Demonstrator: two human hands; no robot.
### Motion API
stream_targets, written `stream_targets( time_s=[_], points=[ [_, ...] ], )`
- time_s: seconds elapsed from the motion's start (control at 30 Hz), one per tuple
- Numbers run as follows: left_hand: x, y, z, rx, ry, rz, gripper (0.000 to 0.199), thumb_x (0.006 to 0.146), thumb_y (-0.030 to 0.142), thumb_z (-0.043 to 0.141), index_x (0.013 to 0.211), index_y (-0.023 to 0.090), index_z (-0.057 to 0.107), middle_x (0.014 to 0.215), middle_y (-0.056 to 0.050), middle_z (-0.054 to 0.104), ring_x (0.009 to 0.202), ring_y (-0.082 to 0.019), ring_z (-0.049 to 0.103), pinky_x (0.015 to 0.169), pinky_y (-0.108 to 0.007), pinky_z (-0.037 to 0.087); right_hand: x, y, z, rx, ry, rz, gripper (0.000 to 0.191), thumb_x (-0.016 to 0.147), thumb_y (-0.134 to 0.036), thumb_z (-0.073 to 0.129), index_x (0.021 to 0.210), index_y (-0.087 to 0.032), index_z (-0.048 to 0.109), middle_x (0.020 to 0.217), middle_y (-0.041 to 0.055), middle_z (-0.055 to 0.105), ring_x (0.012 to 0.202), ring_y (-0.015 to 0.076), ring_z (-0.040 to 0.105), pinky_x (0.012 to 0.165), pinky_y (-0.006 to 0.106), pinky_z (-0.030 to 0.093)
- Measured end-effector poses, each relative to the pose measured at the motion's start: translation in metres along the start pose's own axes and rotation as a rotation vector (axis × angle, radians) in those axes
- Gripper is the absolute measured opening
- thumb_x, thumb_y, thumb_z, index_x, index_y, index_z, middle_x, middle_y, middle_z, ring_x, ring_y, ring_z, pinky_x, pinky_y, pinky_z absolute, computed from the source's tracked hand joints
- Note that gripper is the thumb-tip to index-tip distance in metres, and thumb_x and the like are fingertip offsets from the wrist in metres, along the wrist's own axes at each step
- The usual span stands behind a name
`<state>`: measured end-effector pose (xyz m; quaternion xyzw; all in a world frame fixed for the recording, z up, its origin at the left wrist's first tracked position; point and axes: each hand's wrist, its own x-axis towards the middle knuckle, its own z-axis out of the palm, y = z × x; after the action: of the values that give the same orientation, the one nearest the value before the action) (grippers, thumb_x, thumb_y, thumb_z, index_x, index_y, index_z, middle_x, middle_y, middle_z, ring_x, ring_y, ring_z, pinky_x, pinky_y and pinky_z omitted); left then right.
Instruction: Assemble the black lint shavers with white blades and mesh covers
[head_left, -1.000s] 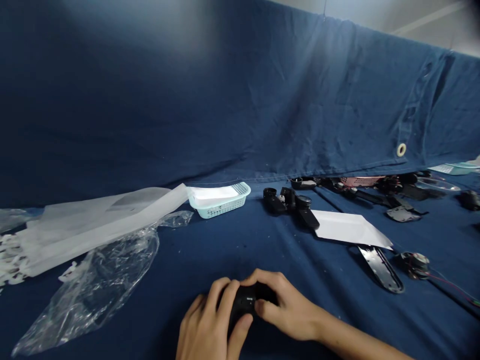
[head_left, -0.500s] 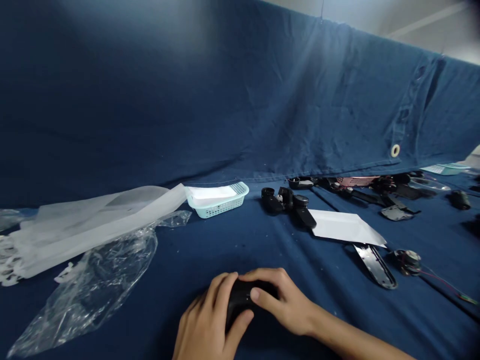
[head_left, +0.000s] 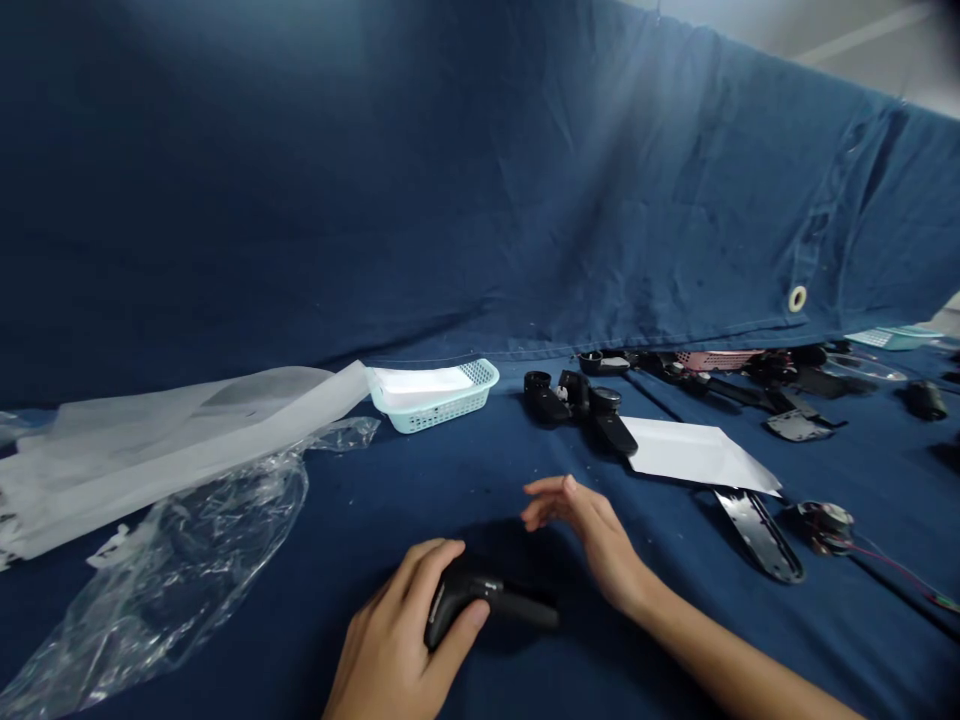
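We have a matte black plastic handle-shaped part (head_left: 469, 597) held in our left hand (head_left: 394, 640), whose fingers (head_left: 439, 570) wrap over its top and press it down, while its long arm reaches out past those fingers to the right. Our right hand (head_left: 600, 545) is off the part, raised just beyond it, with its fingers (head_left: 551, 497) loosely spread and pinching nothing.

Ahead of the right fingers sit black jointed plastic parts (head_left: 577, 398) beside a white paper sheet (head_left: 694, 452). Further right of them lie a slotted black metal plate (head_left: 757, 535) and a small round motor with thin wires (head_left: 825, 527). None of these is joined to the part in our hand (as far as we can tell from here).

Ahead of the left fingers stands a pale teal plastic basket (head_left: 427, 418), and a crumpled clear plastic bag (head_left: 187, 570) lies to their left on the navy cloth surface (head_left: 465, 480).
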<state>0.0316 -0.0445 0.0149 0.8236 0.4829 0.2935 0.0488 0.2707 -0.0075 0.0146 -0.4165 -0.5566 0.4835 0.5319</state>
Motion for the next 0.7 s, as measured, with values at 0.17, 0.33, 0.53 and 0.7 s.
stream_targets(
  time_s=[0.17, 0.33, 0.53, 0.7],
  points=[
    [-0.001, 0.001, 0.001, -0.037, 0.010, -0.076, 0.033, 0.095, 0.041, 0.047, 0.126, 0.030, 0.046, 0.122, -0.003, 0.064, 0.106, -0.020, 0.068, 0.085, -0.034, 0.059, 0.001, -0.003, 0.000, -0.040, -0.005, 0.025, 0.034, 0.096, -0.047, 0.051, 0.097, -0.017, 0.067, 0.081, 0.0046, 0.068, 0.074, 0.0169, 0.062, 0.074, 0.032, 0.047],
    [0.000, 0.001, 0.001, -0.036, -0.005, -0.143, 0.032, 0.095, 0.043, 0.045, 0.125, 0.031, 0.045, 0.121, -0.001, 0.063, 0.102, -0.019, 0.069, 0.082, -0.036, 0.060, -0.012, -0.016, 0.007, -0.230, -0.239, -0.090, 0.027, 0.088, -0.037, 0.066, 0.110, -0.021, 0.068, 0.105, 0.0072, 0.067, 0.098, 0.0209, 0.060, 0.089, 0.036, 0.045],
    [-0.001, -0.001, 0.002, 0.024, 0.113, -0.074, 0.034, 0.094, 0.045, 0.048, 0.124, 0.030, 0.047, 0.121, -0.004, 0.063, 0.104, -0.021, 0.069, 0.083, -0.037, 0.061, -0.017, -0.016, 0.005, -0.544, -0.454, -0.164, 0.071, 0.081, -0.044, 0.071, 0.143, -0.027, 0.041, 0.134, 0.0093, 0.056, 0.120, 0.0285, 0.050, 0.106, 0.052, 0.035],
    [-0.004, -0.002, -0.002, 0.080, 0.236, -0.011, 0.039, 0.093, 0.044, 0.050, 0.128, 0.026, 0.048, 0.126, -0.009, 0.061, 0.110, -0.024, 0.066, 0.085, -0.040, 0.061, -0.019, -0.015, 0.003, -0.456, -0.399, -0.017, 0.073, 0.081, -0.049, 0.070, 0.144, -0.028, 0.041, 0.125, 0.0105, 0.060, 0.115, 0.0310, 0.055, 0.102, 0.055, 0.040]
  ],
)
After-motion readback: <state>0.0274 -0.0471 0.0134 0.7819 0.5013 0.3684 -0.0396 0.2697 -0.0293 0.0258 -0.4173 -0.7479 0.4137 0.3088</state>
